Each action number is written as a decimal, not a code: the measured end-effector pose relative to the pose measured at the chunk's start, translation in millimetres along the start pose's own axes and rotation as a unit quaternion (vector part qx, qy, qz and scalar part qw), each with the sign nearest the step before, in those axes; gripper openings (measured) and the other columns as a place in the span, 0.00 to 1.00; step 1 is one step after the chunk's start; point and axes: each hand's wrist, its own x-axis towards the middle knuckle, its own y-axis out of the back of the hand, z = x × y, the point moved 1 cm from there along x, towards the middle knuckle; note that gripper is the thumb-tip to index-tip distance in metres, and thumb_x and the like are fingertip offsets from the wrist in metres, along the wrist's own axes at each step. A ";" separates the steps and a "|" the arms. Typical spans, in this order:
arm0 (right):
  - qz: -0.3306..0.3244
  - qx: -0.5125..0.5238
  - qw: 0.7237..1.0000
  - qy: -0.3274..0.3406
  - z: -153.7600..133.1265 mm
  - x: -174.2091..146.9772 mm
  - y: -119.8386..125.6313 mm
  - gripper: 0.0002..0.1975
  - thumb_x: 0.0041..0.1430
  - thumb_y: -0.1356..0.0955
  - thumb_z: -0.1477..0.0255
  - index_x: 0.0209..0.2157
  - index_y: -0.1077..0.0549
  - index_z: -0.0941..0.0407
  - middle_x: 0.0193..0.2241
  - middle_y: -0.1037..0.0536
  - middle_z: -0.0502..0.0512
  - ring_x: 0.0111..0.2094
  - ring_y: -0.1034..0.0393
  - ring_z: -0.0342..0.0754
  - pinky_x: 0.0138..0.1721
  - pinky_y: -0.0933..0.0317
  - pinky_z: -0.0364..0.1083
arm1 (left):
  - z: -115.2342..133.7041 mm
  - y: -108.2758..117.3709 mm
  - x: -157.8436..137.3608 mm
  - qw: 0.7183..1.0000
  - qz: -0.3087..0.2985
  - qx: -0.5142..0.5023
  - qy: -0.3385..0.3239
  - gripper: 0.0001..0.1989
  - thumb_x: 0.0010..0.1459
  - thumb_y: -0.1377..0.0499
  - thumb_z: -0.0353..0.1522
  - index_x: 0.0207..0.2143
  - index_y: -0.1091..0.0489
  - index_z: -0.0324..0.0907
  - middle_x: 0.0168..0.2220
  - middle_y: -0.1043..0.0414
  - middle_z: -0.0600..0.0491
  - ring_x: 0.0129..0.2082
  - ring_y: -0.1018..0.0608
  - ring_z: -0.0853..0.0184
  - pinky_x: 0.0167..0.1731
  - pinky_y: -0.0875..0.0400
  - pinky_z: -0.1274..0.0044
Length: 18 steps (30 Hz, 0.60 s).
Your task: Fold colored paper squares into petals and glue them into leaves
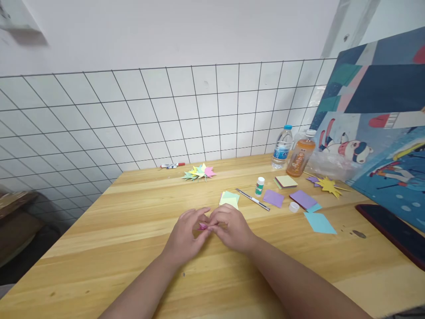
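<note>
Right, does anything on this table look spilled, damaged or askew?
No clear damage. The blue sheet lies askew, out of line with the purple paper behind it. Right of it, a dark mark on the table looks odd; I can't tell whether it's a stain or a knot.

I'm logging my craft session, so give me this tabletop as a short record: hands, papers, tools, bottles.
hands: left hand and right hand, together at a pink folded paper
papers: pale sheets beyond the right hand; purple sheet farther right
tools: pen-like tool, lying diagonally
bottles: clear blue-capped bottle, orange white-capped bottle, small green-and-white bottle
</note>
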 end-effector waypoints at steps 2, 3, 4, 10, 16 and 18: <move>0.008 0.013 1.000 -0.003 0.9 0.5 1.2 0.03 0.54 0.32 0.74 0.27 0.28 0.54 0.30 0.24 0.51 0.33 0.32 0.46 0.39 0.42 0.46 | 2.0 1.2 -0.9 1.000 0.001 -0.008 0.017 0.23 0.53 0.42 0.34 0.52 0.39 0.46 0.42 0.26 0.50 0.44 0.26 0.61 0.46 0.34 0.68; 0.009 0.018 1.000 -0.009 1.2 0.9 1.6 0.03 0.54 0.32 0.74 0.26 0.28 0.54 0.30 0.24 0.51 0.33 0.32 0.45 0.39 0.42 0.46 | 2.4 1.4 -1.4 0.999 -0.002 -0.016 0.028 0.23 0.53 0.42 0.35 0.52 0.39 0.46 0.42 0.26 0.50 0.44 0.26 0.61 0.45 0.34 0.69; 0.010 0.023 1.000 -0.018 1.4 1.4 1.9 0.04 0.54 0.32 0.74 0.26 0.28 0.54 0.29 0.24 0.50 0.33 0.32 0.45 0.39 0.42 0.46 | 2.4 1.3 -2.0 0.999 -0.009 -0.028 0.040 0.22 0.53 0.43 0.35 0.52 0.39 0.46 0.40 0.26 0.51 0.43 0.26 0.62 0.45 0.33 0.69; 0.021 0.067 0.992 -0.105 5.9 1.5 1.1 0.08 0.54 0.32 0.70 0.37 0.26 0.51 0.34 0.23 0.51 0.37 0.32 0.46 0.41 0.40 0.46 | -5.3 -3.8 -0.2 0.978 -0.007 -0.154 0.140 0.20 0.53 0.43 0.34 0.49 0.37 0.46 0.30 0.27 0.55 0.34 0.24 0.65 0.39 0.31 0.73; 0.073 -0.053 0.975 -0.202 30.1 -1.7 16.5 0.18 0.55 0.35 0.70 0.49 0.33 0.52 0.39 0.26 0.53 0.40 0.34 0.49 0.42 0.40 0.49 | -28.9 1.6 7.0 0.931 0.068 -0.264 0.243 0.27 0.48 0.39 0.35 0.51 0.41 0.40 0.25 0.27 0.56 0.29 0.24 0.65 0.33 0.33 0.75; 0.074 -0.130 0.965 -0.217 40.1 -3.3 23.7 0.18 0.54 0.35 0.72 0.48 0.32 0.53 0.42 0.27 0.55 0.46 0.37 0.52 0.47 0.44 0.53 | -42.4 7.5 7.6 0.922 0.102 -0.253 0.276 0.29 0.48 0.39 0.37 0.52 0.42 0.41 0.28 0.26 0.54 0.31 0.23 0.65 0.34 0.33 0.75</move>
